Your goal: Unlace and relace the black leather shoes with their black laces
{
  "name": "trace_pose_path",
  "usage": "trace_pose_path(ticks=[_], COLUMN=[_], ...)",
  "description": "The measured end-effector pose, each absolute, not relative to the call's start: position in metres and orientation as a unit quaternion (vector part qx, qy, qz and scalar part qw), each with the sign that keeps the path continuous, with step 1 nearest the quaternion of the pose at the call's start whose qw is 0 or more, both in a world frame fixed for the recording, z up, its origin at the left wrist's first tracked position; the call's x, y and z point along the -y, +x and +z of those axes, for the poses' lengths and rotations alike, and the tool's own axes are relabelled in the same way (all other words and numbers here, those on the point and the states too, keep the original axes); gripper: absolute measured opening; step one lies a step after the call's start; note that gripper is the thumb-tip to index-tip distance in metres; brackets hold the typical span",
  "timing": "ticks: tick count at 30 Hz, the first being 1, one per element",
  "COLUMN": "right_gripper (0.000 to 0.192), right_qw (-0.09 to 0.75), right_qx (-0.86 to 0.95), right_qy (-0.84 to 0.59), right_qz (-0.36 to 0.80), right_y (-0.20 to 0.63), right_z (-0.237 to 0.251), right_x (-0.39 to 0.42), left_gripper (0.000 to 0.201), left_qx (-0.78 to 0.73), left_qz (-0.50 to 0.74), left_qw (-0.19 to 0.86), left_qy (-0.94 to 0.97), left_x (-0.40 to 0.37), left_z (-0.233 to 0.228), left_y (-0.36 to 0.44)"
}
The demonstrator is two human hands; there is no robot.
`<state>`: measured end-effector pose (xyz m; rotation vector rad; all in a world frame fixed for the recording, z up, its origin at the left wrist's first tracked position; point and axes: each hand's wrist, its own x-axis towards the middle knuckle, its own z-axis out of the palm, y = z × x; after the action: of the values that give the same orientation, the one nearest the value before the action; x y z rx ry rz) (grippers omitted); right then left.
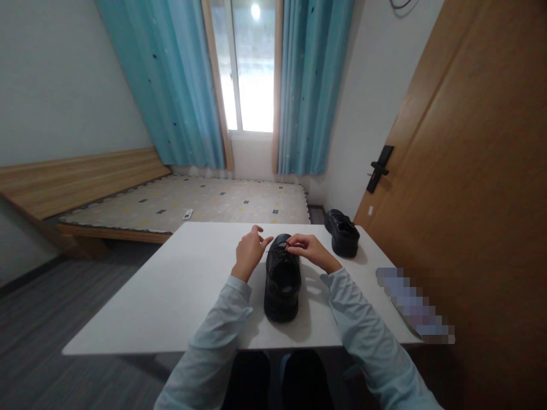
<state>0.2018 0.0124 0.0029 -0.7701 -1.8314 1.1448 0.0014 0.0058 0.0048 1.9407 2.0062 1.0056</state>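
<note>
Black shoe [282, 282] stands upright on the white table [179, 285], near the middle of the table's near half, heel toward the person and toe pointing away toward the bed. Its laces [280, 249] run across the front part of the upper, between the 2 hands.

From the head camera, the left hand [250, 253] sits just beside the shoe's toe on its left side, thumb and forefinger brought close together at the lace area; the lace end there is too thin to make out, so whether it is actually pinched cannot be told. The right hand [310, 249] is on the other side of the toe, fingers curled inward with the fingertips [293, 245] pressed together on a dark lace at the top of the shoe. Both forearms wear pale blue sleeves [363, 330] and rest over the near edge of the table, 1 on each side of the shoe.

A second black shoe [342, 232] lies at the table's far right corner, well apart from the hands. Behind the table are a low wooden bed [192, 199] with a patterned mattress, turquoise curtains [179, 85] framing a bright window [250, 68], and a brown door [470, 171] with a black handle [379, 168] on the right.
</note>
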Motion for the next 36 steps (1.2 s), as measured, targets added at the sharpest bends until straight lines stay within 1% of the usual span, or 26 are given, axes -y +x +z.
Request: trace_pose_path(ticks=[1, 3, 5, 7, 9, 15, 19, 23, 26, 31, 33, 36], right_gripper=[0.027, 0.029, 0.030, 0.029, 0.029, 0.028, 0.028, 0.028, 0.026, 0.023, 0.025, 0.027], right_qw=[0.411, 0.411, 0.411, 0.411, 0.413, 0.417, 0.422, 0.429, 0.448, 0.501, 0.507, 0.492], right_qx=[0.723, 0.715, 0.713, 0.715, 0.716, 0.716, 0.710, 0.704, 0.688, 0.645, 0.641, 0.657], right_qy=[-0.313, -0.322, -0.323, -0.325, -0.328, -0.329, -0.339, -0.351, -0.352, -0.351, -0.356, -0.355], right_qz=[0.459, 0.465, 0.467, 0.464, 0.458, 0.454, 0.450, 0.445, 0.449, 0.458, 0.453, 0.447], right_y=[0.202, 0.202, 0.202, 0.202, 0.201, 0.198, 0.197, 0.196, 0.193, 0.188, 0.186, 0.182], right_z=[0.002, 0.002, 0.002, 0.003, 0.004, 0.005, 0.005, 0.007, 0.009, 0.009, 0.008, 0.007], right_x=[-0.013, -0.013, -0.013, -0.012, -0.011, -0.010, -0.010, -0.008, -0.006, -0.005, -0.005, -0.004], left_gripper=[0.033, 0.046, 0.057, 0.060, 0.059, 0.050, 0.041, 0.034, 0.032, 0.032, 0.030, 0.024], left_qx=[-0.679, -0.665, -0.620, -0.571, -0.545, -0.532, -0.522, -0.511, -0.488, -0.447, -0.424, -0.388], left_qz=[0.328, 0.303, 0.274, 0.256, 0.257, 0.285, 0.286, 0.318, 0.384, 0.515, 0.542, 0.570], left_qw=[0.080, 0.112, 0.197, 0.283, 0.327, 0.356, 0.397, 0.434, 0.436, 0.365, 0.340, 0.295], left_qy=[0.652, 0.673, 0.708, 0.727, 0.728, 0.713, 0.699, 0.670, 0.652, 0.634, 0.641, 0.661], left_x=[-0.004, -0.001, 0.001, 0.003, 0.005, 0.005, 0.006, 0.008, 0.009, 0.004, 0.004, 0.005], left_z=[0.007, 0.011, 0.015, 0.017, 0.017, 0.015, 0.013, 0.014, 0.016, 0.016, 0.015, 0.016], left_y=[0.001, -0.001, -0.002, -0.002, -0.001, 0.003, 0.005, 0.008, 0.010, 0.009, 0.009, 0.010])
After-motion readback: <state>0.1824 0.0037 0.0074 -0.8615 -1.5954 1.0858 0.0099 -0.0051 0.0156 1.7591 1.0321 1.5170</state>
